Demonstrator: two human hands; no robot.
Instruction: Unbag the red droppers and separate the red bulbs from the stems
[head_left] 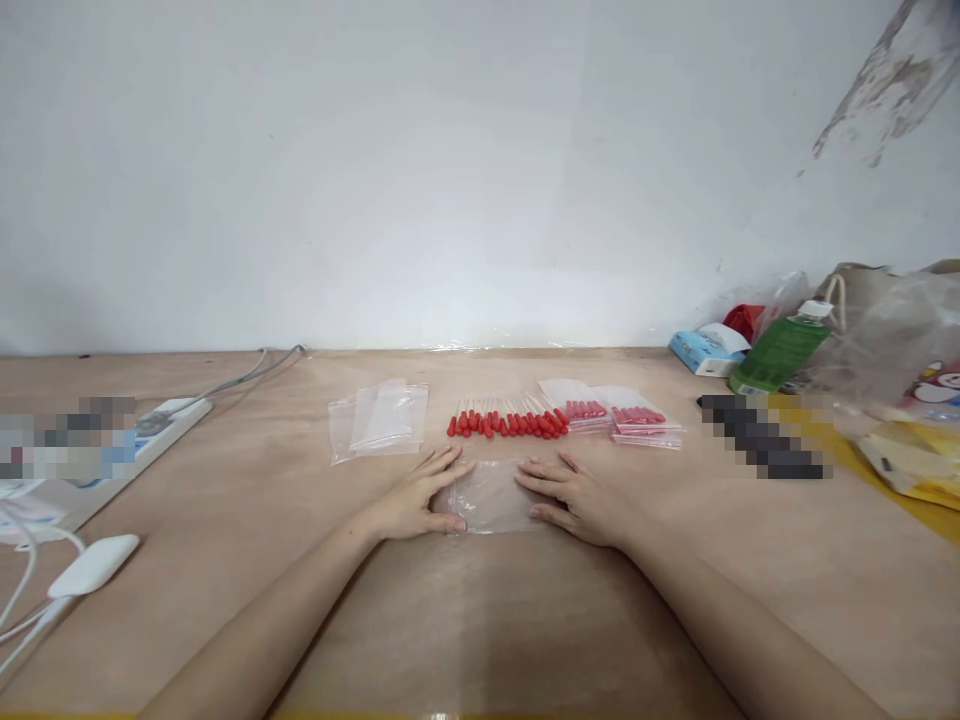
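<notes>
A clear plastic zip bag [495,497] lies flat on the table in front of me. My left hand [424,497] rests on its left end with the fingers spread. On the right end lies my right hand [571,500], fingers also stretched out. Just beyond the bag is a row of small red-tipped sticks [510,424], their thin pale ends pointing to the wall. To their right sit filled zip bags [646,418] with red tips showing through, in two overlapping stacks. Several flat clear bags [382,420] lie to the left.
A white power strip [142,455] with cables and a white adapter [94,565] occupy the left side. At the right stand a blue tissue box [707,350], a green bottle [781,350] and plastic bags [885,330]. A blurred dark object [761,437] lies nearer. A wall borders the table's back edge.
</notes>
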